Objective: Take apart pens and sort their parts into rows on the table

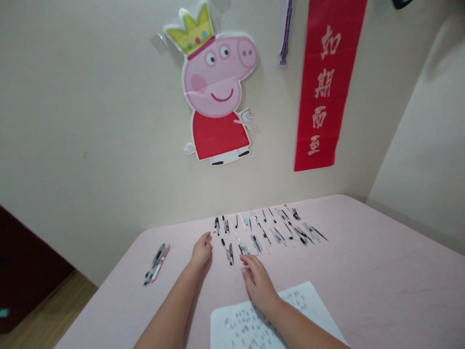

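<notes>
Pen parts lie in two rough rows on the pink-covered surface: dark barrels, caps and thin refills. My left hand point(202, 249) rests at the left end of these rows, its fingers slightly curled and seemingly holding nothing. Just beyond its fingertips are small pieces and a group of black pen parts point(217, 226). My right hand point(258, 281) is over the top edge of a white sheet point(308, 310), with thumb and fingers apart. Its fingertips come close to a group of clear and bluish pen parts point(244, 245). Between the hands lies another cluster of black pen parts point(228, 252).
A separate bunch of pens point(156, 265), one red and white, lies at the left. The pink cover point(381, 271) reaches the wall behind. A cartoon pig cutout point(221, 97) and a red banner point(327, 87) hang on that wall. The sheet bears blurred dark marks.
</notes>
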A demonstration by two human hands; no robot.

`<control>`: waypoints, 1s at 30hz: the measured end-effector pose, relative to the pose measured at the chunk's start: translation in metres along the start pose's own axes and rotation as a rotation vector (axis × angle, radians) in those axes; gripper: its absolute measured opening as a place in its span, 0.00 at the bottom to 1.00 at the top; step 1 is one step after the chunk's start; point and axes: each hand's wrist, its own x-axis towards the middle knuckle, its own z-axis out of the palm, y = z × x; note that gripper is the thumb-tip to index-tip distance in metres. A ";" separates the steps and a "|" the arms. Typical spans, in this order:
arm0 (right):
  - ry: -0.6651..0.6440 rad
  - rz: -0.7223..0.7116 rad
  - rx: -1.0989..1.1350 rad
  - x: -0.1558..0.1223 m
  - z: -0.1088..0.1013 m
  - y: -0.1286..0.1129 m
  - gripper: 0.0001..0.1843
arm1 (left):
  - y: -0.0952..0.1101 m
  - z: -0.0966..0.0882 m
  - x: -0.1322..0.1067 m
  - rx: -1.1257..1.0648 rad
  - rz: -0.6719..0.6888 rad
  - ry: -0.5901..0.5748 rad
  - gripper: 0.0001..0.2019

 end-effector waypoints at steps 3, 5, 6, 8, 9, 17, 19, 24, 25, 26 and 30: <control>-0.005 0.007 -0.002 0.000 0.000 0.000 0.18 | 0.008 0.009 0.002 -0.082 -0.056 0.024 0.22; -0.003 0.014 -0.001 0.000 0.000 -0.001 0.18 | 0.013 0.013 0.004 -0.125 -0.086 0.031 0.20; -0.002 0.017 0.002 0.000 0.000 -0.002 0.18 | 0.015 0.015 0.005 -0.142 -0.097 0.032 0.18; 0.001 0.019 0.010 0.000 0.000 -0.003 0.18 | 0.019 0.018 0.006 -0.163 -0.109 0.034 0.17; 0.005 0.018 0.013 0.001 0.000 -0.003 0.18 | 0.021 0.019 0.006 -0.168 -0.110 0.037 0.17; -0.014 0.013 0.019 0.001 -0.004 -0.009 0.17 | 0.014 0.002 -0.016 -0.067 -0.018 0.047 0.17; -0.042 0.026 0.023 0.001 -0.005 -0.011 0.17 | 0.008 -0.012 -0.030 -0.012 0.024 0.043 0.15; -0.158 0.056 -0.001 -0.002 -0.006 -0.014 0.15 | -0.008 -0.050 -0.063 0.167 0.088 0.089 0.11; -0.198 0.067 -0.019 -0.002 -0.007 -0.015 0.15 | -0.011 -0.057 -0.067 0.210 0.092 0.112 0.12; -0.236 0.078 -0.039 -0.003 -0.007 -0.016 0.15 | -0.013 -0.062 -0.070 0.255 0.092 0.140 0.13; -0.314 0.116 -0.092 -0.002 -0.009 -0.021 0.15 | -0.019 -0.084 -0.072 0.470 0.058 0.266 0.14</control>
